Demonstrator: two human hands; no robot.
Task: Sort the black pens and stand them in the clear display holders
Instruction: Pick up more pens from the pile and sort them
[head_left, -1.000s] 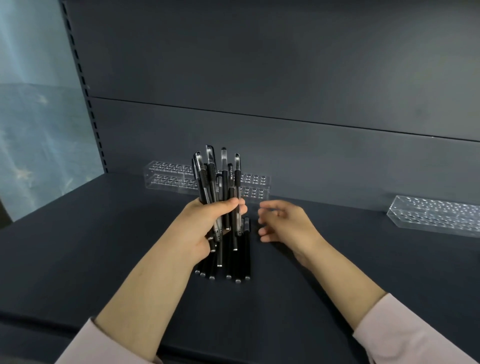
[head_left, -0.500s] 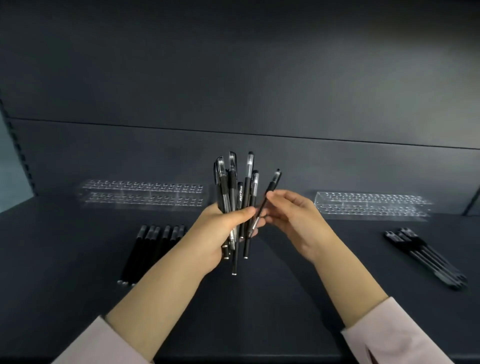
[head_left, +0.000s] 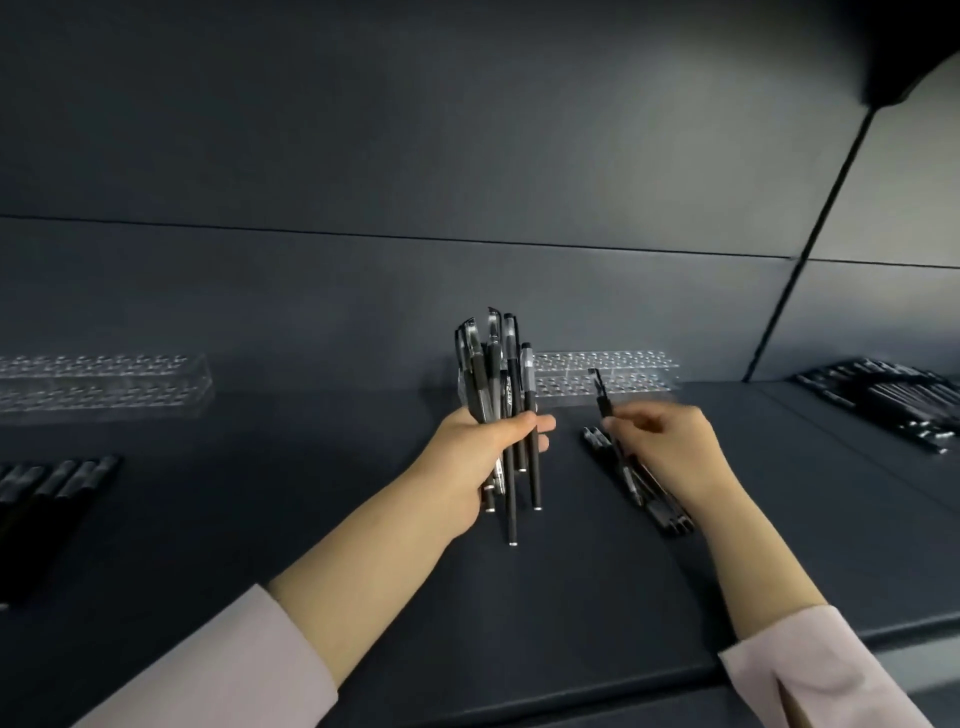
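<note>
Left grip (head_left: 483, 447) fist-curled upright; right grip (head_left: 670, 447) pinching, both forearms extended.

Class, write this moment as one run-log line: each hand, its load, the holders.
left hand: grips pen bundle upright | right hand: pinches single pen by small pile | clear holders: no pens seen standing

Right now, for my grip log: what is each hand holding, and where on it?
The left hand grips a bundle of pens around mid-barrel; the right hand pinches a single pen below its upper end.
</note>
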